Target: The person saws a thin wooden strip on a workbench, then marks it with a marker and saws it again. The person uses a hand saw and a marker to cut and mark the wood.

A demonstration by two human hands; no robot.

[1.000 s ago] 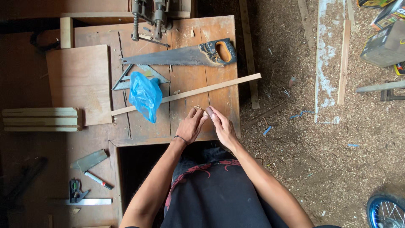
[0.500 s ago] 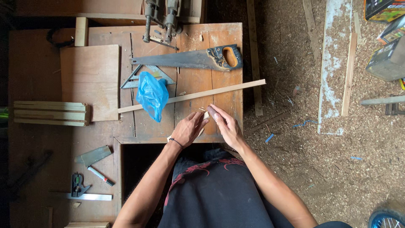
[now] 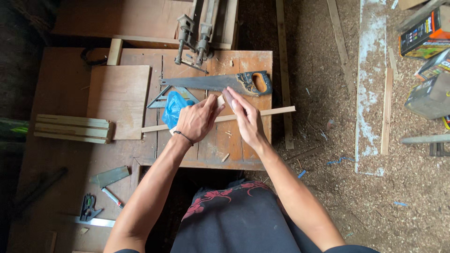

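Note:
My left hand (image 3: 197, 119) holds a small light wooden piece (image 3: 220, 100) raised above the wooden workbench (image 3: 248, 61). My right hand (image 3: 246, 117) is beside it with fingers straight, and its fingertips touch the end of that piece. Under both hands a long thin wooden strip (image 3: 276, 111) lies slantwise across the bench. A blue plastic bag (image 3: 171, 108) sits just left of my left hand. A handsaw (image 3: 211, 83) with a black and orange handle lies beyond the hands.
A flat board (image 3: 119, 100) and a stack of wooden slats (image 3: 72, 128) lie to the left. Metal clamps (image 3: 192, 35) stand at the far bench edge. Small tools (image 3: 101, 201) lie low left. The sawdust floor (image 3: 328, 154) at right carries planks and boxes (image 3: 429, 61).
Both hands have lifted off the bench and moved away from me, toward the saw, with the small wooden piece between them. The view has shifted a little.

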